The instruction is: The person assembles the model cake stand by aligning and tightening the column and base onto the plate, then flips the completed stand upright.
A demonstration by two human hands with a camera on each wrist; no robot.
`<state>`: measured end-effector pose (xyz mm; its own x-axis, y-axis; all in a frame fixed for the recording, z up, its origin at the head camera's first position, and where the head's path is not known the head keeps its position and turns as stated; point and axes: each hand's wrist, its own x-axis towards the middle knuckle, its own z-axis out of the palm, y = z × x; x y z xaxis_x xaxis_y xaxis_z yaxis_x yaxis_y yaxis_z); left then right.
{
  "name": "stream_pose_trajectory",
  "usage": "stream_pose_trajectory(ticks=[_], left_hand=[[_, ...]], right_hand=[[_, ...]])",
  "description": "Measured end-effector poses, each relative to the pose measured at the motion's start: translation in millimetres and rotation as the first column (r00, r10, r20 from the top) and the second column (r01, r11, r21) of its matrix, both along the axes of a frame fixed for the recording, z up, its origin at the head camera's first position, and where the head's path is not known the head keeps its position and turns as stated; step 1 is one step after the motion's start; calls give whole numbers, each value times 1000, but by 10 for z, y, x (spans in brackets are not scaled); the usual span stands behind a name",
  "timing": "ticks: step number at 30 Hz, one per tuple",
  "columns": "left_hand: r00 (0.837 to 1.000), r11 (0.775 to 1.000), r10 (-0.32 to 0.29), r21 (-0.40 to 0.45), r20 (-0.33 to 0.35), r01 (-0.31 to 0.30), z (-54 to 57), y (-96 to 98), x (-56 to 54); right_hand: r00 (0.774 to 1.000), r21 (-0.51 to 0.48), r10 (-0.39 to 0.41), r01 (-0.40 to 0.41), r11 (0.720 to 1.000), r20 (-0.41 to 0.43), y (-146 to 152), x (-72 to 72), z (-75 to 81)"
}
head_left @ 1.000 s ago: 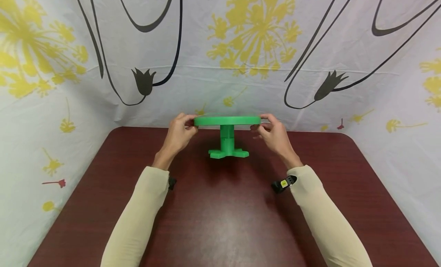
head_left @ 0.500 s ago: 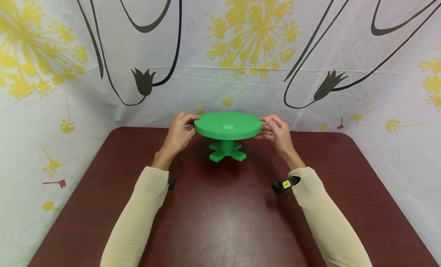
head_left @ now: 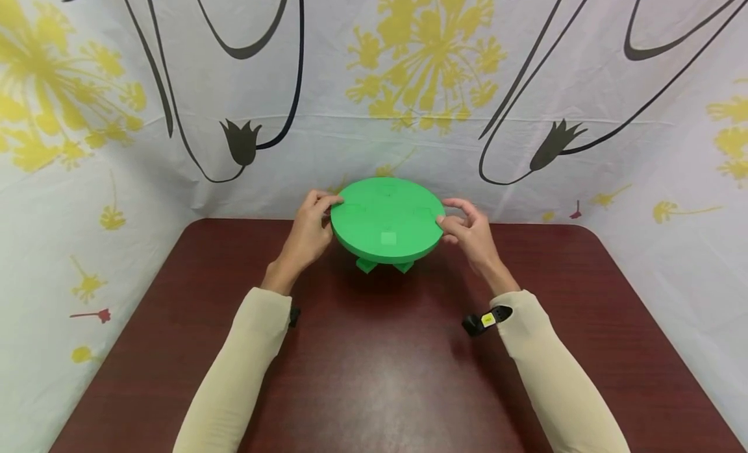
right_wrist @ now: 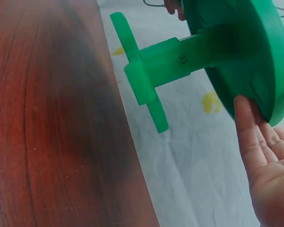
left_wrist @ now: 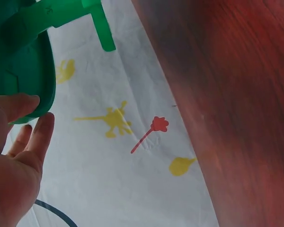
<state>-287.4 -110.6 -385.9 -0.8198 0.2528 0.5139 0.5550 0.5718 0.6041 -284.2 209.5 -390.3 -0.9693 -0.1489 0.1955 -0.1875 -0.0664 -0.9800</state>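
Note:
A green round-topped pedestal stand [head_left: 386,209] is held up over the far part of the table, its top tilted toward me. Below the front rim, two of its foot arms [head_left: 404,267] peek out. My left hand [head_left: 308,231] pinches the rim at the left side, as the left wrist view also shows. Opposite it, my right hand [head_left: 474,237] grips the right edge. In the right wrist view the column [right_wrist: 165,64] bears the marking "33" and ends in a cross-shaped foot [right_wrist: 141,85], with a gap between it and the table.
The dark red-brown table [head_left: 374,375] has rounded far corners. Behind it and along both sides hangs a white cloth [head_left: 350,141] with yellow and grey flower prints. A black strap [head_left: 487,318] sits at the right wrist.
The stand's top was seen edge-on and has tipped toward me, so its upper face now shows and hides the column. Both hands stay at the rim, their fingers shifting slightly.

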Motion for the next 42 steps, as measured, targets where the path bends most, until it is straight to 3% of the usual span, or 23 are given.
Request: stream_pose_trajectory(ticks=[7, 13, 19, 30, 36, 42], left_hand=[[1000, 997, -4, -72, 22, 6, -95, 33, 13], [1000, 989, -6, -146, -6, 5, -257, 46, 36], [1000, 986, -24, -166, -6, 22, -384, 45, 50], [999, 980, -28, -197, 46, 37, -465, 42, 69], [1000, 967, -26, -254, 4, 26, -492, 50, 66], [1000, 972, -6, -237, -31, -1, -521, 60, 72]], right_hand=[[999, 35, 29, -29, 999, 17, 45, 31, -81], [999, 88, 39, -42, 995, 27, 91, 29, -221], [998, 136, 42, -47, 990, 36, 113, 37, -334], [997, 170, 67, -72, 983, 37, 127, 67, -420], [997, 179, 64, -70, 981, 36, 125, 75, -450], [995, 127, 79, -86, 988, 63, 106, 82, -516]])
